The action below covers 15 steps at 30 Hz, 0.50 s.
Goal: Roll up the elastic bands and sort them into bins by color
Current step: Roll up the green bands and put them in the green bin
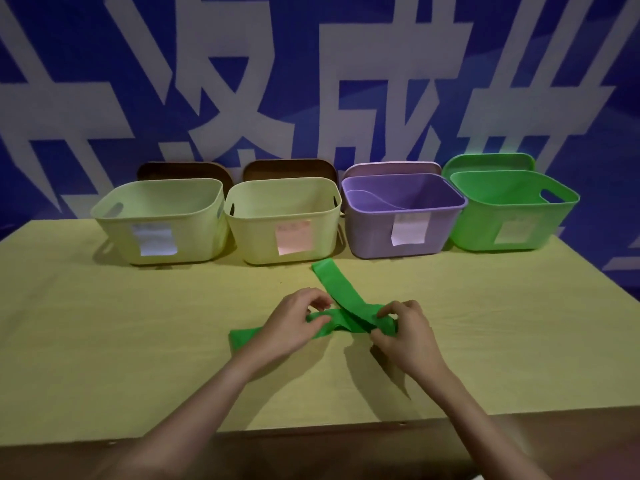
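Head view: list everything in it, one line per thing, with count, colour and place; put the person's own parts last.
green elastic band: one, green, lying unrolled and bent on the table in front of the bins, between the hands.
pale yellow bins: two, at the left of the row along the table's far edge, each with a paper label.
purple bin: one, third in the row, paper label in front.
green bin: one, at the right end of the row, pale label.
lids: four, standing behind the bins; two brown, one purple, one green.
table: one, yellowish top.
wall: blue with large white characters.
left hand: pinches the band's left part.
right hand: pinches the band's right part.
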### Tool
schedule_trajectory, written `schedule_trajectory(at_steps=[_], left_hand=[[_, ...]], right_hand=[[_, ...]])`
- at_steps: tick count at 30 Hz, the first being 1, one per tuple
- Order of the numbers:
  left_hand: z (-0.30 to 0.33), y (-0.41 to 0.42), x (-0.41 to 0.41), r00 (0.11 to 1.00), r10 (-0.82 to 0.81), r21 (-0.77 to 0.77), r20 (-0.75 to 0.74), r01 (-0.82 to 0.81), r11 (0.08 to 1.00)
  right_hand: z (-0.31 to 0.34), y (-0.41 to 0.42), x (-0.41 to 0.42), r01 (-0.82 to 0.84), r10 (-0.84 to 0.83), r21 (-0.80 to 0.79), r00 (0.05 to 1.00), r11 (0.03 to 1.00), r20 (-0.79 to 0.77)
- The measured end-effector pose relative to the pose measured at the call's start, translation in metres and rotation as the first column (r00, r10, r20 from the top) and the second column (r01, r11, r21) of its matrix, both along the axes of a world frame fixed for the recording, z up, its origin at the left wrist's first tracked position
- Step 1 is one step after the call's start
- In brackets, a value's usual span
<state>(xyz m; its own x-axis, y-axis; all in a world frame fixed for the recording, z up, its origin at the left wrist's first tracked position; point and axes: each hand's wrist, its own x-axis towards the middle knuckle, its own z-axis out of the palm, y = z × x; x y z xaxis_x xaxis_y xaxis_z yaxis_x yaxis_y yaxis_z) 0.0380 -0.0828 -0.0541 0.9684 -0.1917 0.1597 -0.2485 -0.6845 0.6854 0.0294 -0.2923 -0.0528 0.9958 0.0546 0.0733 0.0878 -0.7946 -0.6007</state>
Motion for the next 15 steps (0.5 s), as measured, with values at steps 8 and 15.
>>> schedule_trajectory(at_steps=[8,15], left_hand=[[0.005,-0.022,0.033,0.997,-0.064,-0.045,0.042,0.065,0.997],[0.001,-0.021,0.068,0.997,-0.036,-0.044,-0.065,0.033,0.998]], right_hand=[[0.042,-0.004,0.025,0.011,-0.059,0.322,0.988,0.947,0.14],[0.066,-0.021,0.019,0.096,-0.194,0.535,0.972,0.839,0.131]])
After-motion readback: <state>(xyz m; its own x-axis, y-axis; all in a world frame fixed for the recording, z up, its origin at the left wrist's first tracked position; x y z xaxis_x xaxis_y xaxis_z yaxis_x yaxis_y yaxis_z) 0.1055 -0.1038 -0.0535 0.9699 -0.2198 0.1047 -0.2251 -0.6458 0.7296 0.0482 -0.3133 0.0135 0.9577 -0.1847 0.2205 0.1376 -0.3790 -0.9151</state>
